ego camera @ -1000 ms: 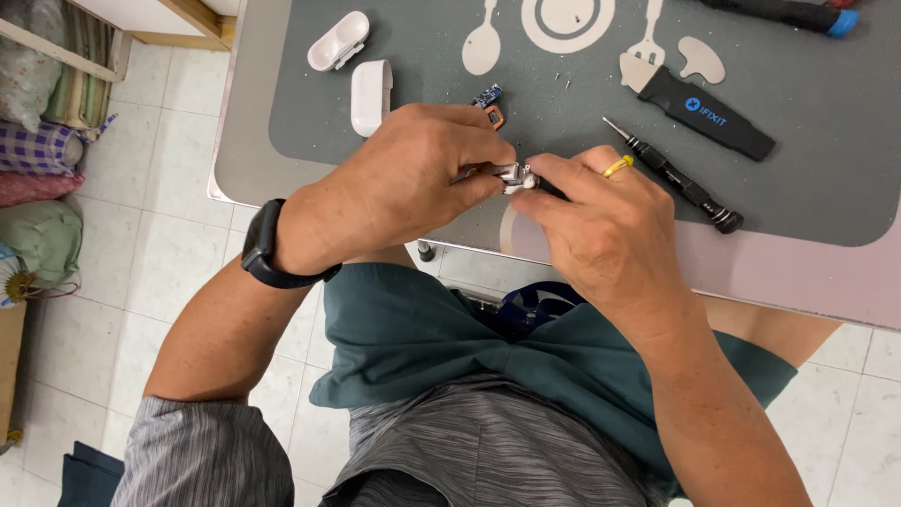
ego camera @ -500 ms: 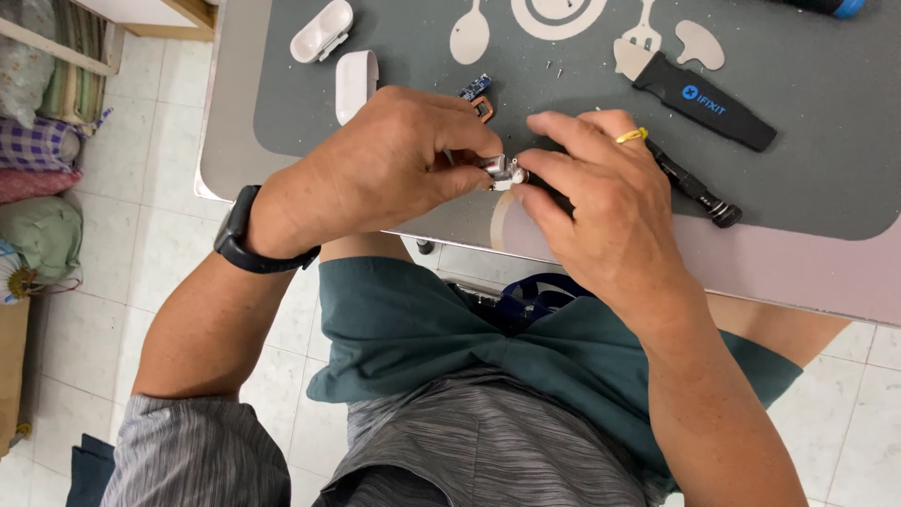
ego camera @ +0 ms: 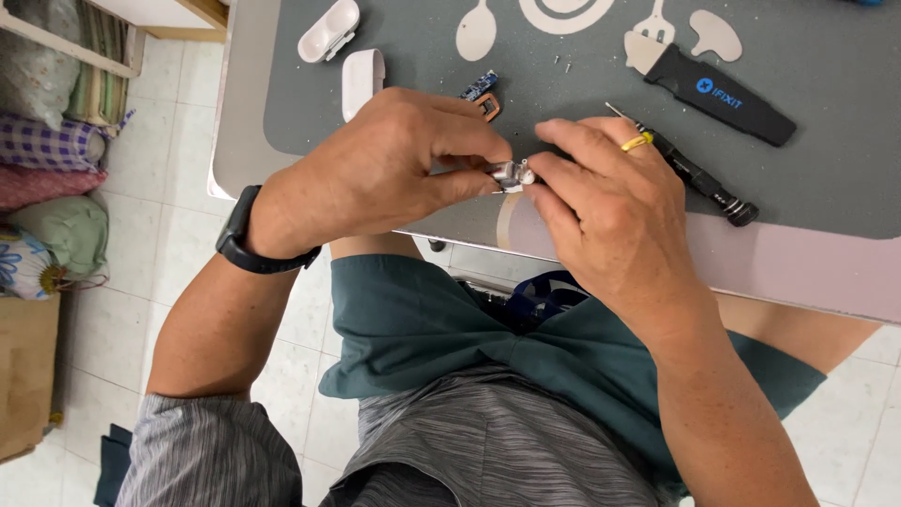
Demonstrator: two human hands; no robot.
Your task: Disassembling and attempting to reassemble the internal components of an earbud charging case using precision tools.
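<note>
A small silver-white part (ego camera: pixel 511 174) is pinched between the fingertips of both my hands over the near edge of a dark grey work mat (ego camera: pixel 826 178). My left hand (ego camera: pixel 385 169), with a black watch on its wrist, grips the part from the left. From the right, my right hand (ego camera: pixel 610 202), which wears a yellow ring, holds the same part. Most of the part is hidden by my fingers. A tiny blue circuit board (ego camera: pixel 481 89) lies on the mat just beyond my left hand.
A thin black screwdriver (ego camera: pixel 694 178) lies to the right of my right hand. A black flat tool handle (ego camera: pixel 723 94) sits farther back. Two white case pieces (ego camera: pixel 330 30) (ego camera: pixel 361 80) rest at the mat's far left. Cushions and a cardboard box (ego camera: pixel 23 376) are on the floor at left.
Both hands stay together on the small part, with my fingers shifting slightly around it. The view has drifted, so the mat and tools sit a little differently in the frame.
</note>
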